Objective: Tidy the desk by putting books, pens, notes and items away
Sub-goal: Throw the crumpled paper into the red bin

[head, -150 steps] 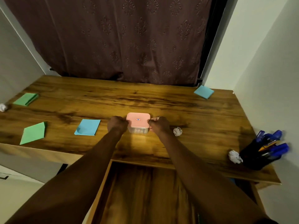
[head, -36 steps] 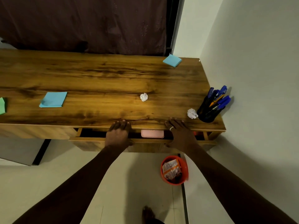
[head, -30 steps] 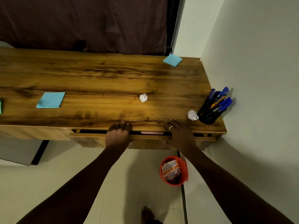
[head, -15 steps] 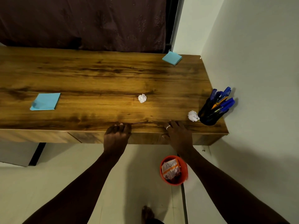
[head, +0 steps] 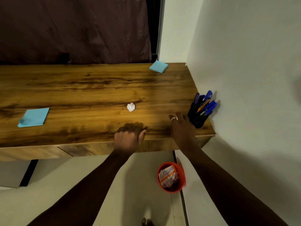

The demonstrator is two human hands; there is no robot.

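My right hand (head: 182, 128) reaches over the front right of the wooden desk (head: 97, 88), fingers stretched out beside the black pen holder (head: 199, 119) full of blue pens. The crumpled paper ball that lay there is hidden under this hand. My left hand (head: 128, 138) rests at the desk's front edge, fingers loosely curled, holding nothing. Another white crumpled paper ball (head: 130, 107) lies mid-desk. One blue sticky-note pad (head: 34, 117) sits at the left, a second pad (head: 158, 66) at the far right corner. The drawer front (head: 101, 149) under the desktop is closed.
An orange bin (head: 176, 186) with a wrapper inside stands on the floor below the desk's right end. A white wall bounds the desk on the right. A dark curtain hangs behind it.
The pink box went into the drawer and both hands pushed the drawer closed. My right hand has since moved up and right onto the desk, covering the paper ball by the pen holder.
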